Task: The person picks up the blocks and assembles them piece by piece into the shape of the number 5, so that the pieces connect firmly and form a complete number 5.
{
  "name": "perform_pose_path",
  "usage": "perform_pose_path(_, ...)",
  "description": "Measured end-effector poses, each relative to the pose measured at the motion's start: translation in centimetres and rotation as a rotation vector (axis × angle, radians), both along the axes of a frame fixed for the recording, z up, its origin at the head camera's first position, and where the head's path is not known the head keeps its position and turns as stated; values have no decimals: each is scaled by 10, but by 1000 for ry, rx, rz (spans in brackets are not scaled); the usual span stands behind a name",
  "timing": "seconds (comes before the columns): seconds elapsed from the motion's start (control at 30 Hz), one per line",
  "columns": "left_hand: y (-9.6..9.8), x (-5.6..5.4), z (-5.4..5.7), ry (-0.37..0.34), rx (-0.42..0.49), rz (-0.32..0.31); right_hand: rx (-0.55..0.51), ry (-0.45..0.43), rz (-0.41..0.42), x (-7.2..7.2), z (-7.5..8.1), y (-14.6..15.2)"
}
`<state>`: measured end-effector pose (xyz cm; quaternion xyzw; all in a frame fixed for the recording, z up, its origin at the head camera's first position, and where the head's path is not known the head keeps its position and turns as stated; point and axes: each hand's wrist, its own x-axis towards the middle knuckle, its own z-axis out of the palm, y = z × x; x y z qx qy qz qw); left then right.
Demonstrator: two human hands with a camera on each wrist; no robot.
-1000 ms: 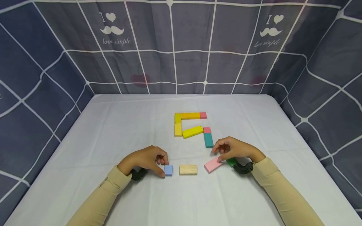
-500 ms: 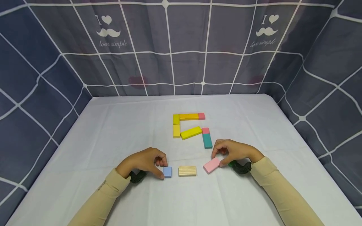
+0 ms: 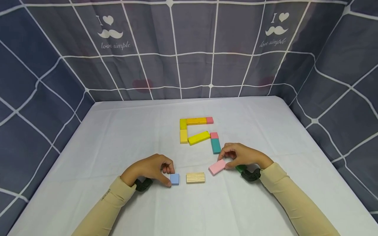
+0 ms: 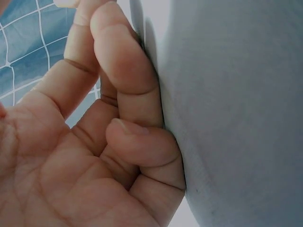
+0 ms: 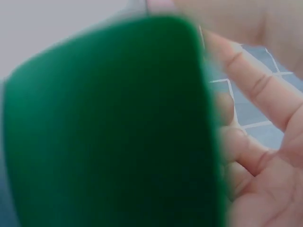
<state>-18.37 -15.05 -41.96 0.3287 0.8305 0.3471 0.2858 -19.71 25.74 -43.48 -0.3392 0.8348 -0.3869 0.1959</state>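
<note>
My right hand (image 3: 243,154) pinches a pink rectangular block (image 3: 217,167) at its right end, thumb on the near side. A green block (image 3: 241,168) lies partly hidden beneath that hand; it fills much of the right wrist view, blurred. My left hand (image 3: 153,168) holds a small blue block (image 3: 175,179) between thumb and index finger at its left side, other fingers curled against the cloth in the left wrist view, where the block is out of sight. Between the two hands lies a ridged beige block (image 3: 195,178), touched by neither.
Farther back, flat blocks form an angular line: orange-yellow (image 3: 196,121), small pink (image 3: 209,120), yellow (image 3: 183,136), a slanted bright yellow (image 3: 199,138), another small pink (image 3: 214,135) and teal (image 3: 216,146). A white cloth covers the table (image 3: 133,131); dark checked curtains (image 3: 153,68) surround it.
My right hand has shifted the pink block slightly left and away from me, toward the teal block's near end. The left hand and blue block stay in place; the head view drifts a little.
</note>
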Motion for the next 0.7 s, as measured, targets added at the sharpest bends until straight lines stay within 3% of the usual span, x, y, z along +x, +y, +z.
perform_pose_path(0.7,1,-1,-1,-7,0,11,-41,62,-70,2,0,-8)
